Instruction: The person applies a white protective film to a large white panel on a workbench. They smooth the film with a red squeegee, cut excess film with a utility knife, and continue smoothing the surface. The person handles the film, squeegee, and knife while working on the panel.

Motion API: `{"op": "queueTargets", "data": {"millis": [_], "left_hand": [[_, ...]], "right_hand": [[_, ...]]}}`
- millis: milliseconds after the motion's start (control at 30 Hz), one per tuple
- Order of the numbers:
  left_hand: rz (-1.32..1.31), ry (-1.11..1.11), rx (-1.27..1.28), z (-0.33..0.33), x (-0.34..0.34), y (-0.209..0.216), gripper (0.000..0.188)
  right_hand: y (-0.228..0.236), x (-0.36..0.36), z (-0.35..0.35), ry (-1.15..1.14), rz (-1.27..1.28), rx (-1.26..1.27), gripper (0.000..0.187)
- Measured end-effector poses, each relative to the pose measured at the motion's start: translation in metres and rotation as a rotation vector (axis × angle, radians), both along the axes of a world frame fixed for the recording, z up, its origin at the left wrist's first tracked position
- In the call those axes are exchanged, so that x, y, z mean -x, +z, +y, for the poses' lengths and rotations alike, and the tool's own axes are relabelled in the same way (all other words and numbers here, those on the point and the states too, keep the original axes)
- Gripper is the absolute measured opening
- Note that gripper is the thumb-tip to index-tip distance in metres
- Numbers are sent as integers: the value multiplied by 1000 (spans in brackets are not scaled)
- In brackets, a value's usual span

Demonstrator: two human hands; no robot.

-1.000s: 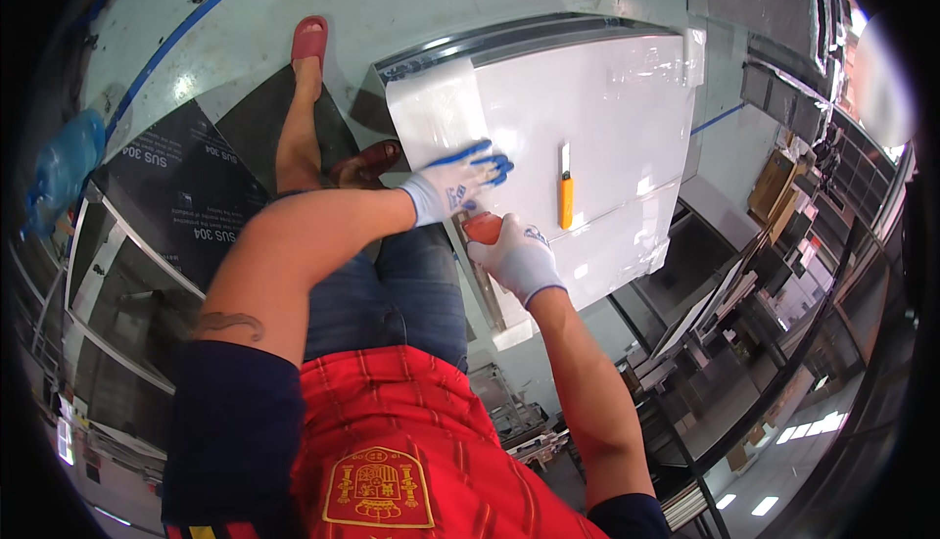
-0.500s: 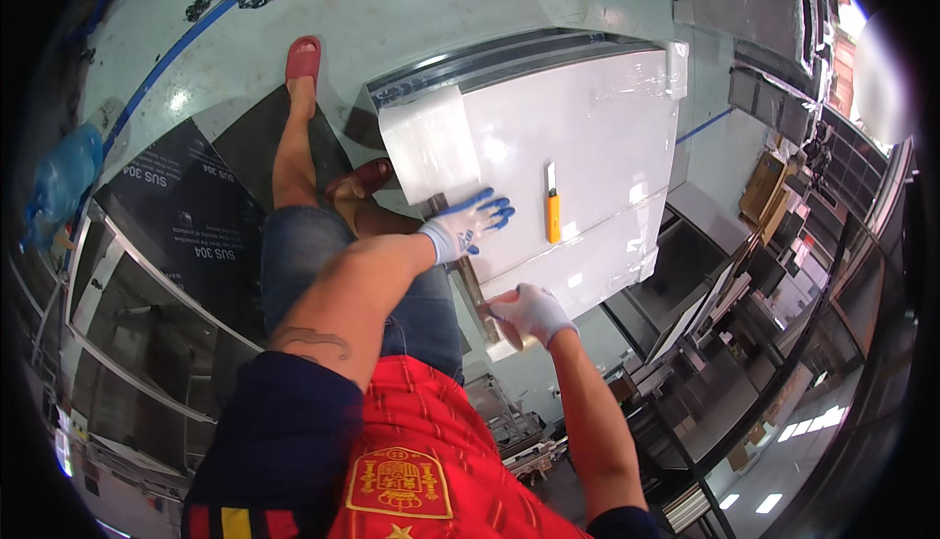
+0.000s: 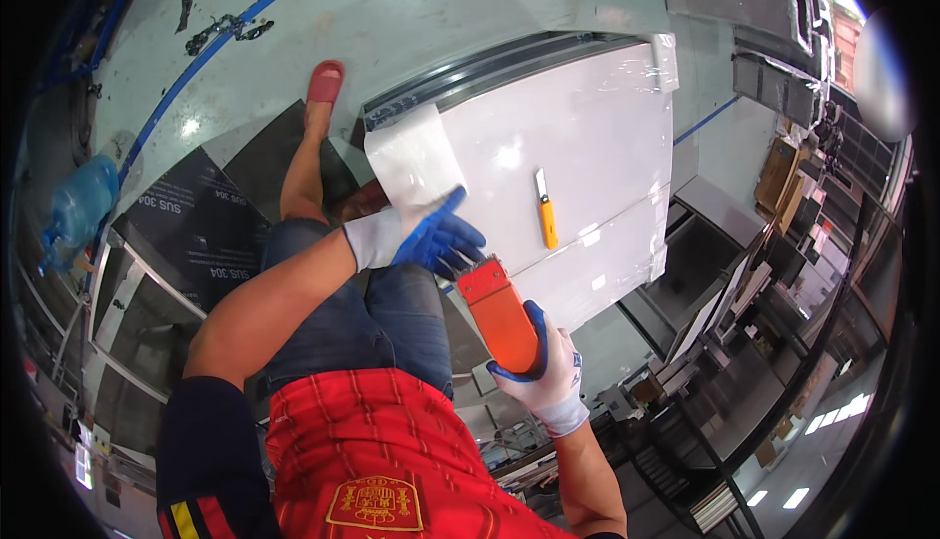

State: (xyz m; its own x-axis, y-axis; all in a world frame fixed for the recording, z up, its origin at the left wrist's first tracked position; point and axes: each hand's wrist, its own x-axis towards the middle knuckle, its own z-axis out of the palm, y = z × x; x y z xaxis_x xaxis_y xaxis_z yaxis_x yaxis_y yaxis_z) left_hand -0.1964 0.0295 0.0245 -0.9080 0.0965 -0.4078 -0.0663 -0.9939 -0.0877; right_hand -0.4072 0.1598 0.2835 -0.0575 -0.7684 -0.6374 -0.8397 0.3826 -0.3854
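Note:
My right hand [image 3: 553, 373], in a white glove with blue palm and fingers, grips an orange-red tape dispenser [image 3: 499, 314]. Its jagged metal end points up and left, towards my other hand. My left hand [image 3: 436, 242], gloved the same way, has its fingers stretched out beside that end; whether they touch it I cannot tell. Behind both hands is a large white-wrapped panel stack [image 3: 583, 138]. A white foam sheet [image 3: 416, 157] drapes over its near left corner, close to my left fingers. On top lies a yellow utility knife [image 3: 547, 216] with its blade out.
To the left, dark film-covered sheets [image 3: 196, 221] lie beside a metal frame [image 3: 147, 280] and a blue water bottle [image 3: 80, 208]. Racks and boxes [image 3: 778, 182] crowd the right. My foot in a red slipper [image 3: 325, 82] stands left of the stack.
The dispenser has turned and come up into plain view in my right hand. My left hand has drawn back left off the panel edge towards the dispenser's end. The knife stays on the panel.

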Motion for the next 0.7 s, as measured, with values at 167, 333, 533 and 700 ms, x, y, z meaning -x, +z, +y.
{"op": "queueTargets", "data": {"millis": [167, 333, 533, 700], "left_hand": [[-71, -117, 145, -8, -23, 18, 44], [-7, -82, 140, -20, -34, 9, 24], [-250, -186, 684, -50, -46, 10, 24], [-540, -53, 1043, -122, -53, -59, 20]], "right_hand": [[-2, -14, -23, 17, -35, -61, 104], [1, -27, -59, 20, -66, -90, 106], [-10, -56, -124, -122, -74, -245, 102], [-19, -67, -191, -217, 18, -373, 96]]}}
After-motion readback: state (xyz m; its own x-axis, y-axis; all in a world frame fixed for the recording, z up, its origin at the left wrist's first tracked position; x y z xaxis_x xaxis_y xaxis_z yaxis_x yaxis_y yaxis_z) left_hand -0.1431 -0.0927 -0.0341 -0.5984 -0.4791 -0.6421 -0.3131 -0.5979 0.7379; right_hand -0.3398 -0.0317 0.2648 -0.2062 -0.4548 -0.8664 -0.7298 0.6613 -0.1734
